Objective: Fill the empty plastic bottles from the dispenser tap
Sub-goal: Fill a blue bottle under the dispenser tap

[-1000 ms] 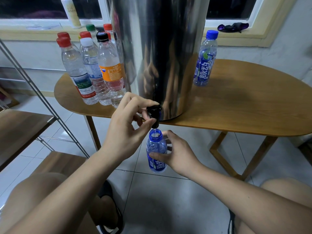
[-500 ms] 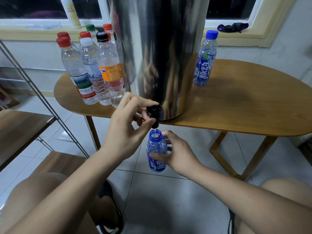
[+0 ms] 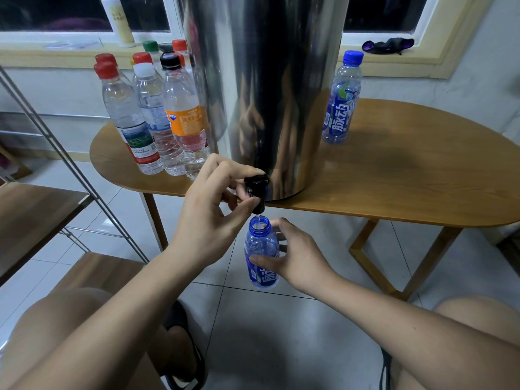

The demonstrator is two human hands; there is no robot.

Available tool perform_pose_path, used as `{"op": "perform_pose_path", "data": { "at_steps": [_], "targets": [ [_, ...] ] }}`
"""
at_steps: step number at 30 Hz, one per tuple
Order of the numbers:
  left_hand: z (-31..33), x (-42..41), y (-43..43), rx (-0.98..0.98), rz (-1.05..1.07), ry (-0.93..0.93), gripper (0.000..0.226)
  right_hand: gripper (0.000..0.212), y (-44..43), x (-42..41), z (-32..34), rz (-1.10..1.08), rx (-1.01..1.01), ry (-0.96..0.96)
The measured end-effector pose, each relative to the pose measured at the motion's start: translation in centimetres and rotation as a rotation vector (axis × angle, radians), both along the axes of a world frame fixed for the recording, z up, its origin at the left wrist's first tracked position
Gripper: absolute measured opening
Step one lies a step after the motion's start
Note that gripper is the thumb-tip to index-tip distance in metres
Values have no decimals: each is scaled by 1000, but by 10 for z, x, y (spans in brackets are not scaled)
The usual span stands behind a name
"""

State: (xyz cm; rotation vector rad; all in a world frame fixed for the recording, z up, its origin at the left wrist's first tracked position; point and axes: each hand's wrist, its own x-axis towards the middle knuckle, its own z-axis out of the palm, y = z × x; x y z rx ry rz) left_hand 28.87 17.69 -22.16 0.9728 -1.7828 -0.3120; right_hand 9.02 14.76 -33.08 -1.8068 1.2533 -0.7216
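Water (image 3: 257,222), absent 1 s ago, is now streaming; I am seeing my left hand (image 3: 208,218) pinching the black tap (image 3: 257,192), fingers curled round it, and my right hand (image 3: 298,257) gripping the uncapped blue bottle (image 3: 261,249) directly beneath, below the table (image 3: 408,178) edge.

Most likely a lived-in room in a private home. Suggested by an oval wooden table (image 3: 408,175) on glossy pale floor tiles (image 3: 281,347), a cream window sill (image 3: 56,56) holding a tall cream bottle (image 3: 118,21) and a crumpled dark cloth (image 3: 388,45), a metal-framed shelf with wooden boards (image 3: 33,215), plus assorted capped plastic drink bottles (image 3: 152,116) beside a stainless steel dispenser (image 3: 267,80).
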Motion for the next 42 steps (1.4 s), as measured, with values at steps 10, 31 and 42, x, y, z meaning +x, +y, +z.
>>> {"op": "perform_pose_path", "data": {
  "at_steps": [10, 31, 42],
  "targets": [
    [0, 0, 0, 10, -6, 8, 47, 67, -1, 0, -3, -2, 0, -5],
    [1, 0, 0, 13, 5, 2, 48, 68, -2, 1, -3, -2, 7, 11],
    [1, 0, 1, 19, 8, 1, 46, 68, -2, 1, -4, -5, 11, 6]
  ]
}}
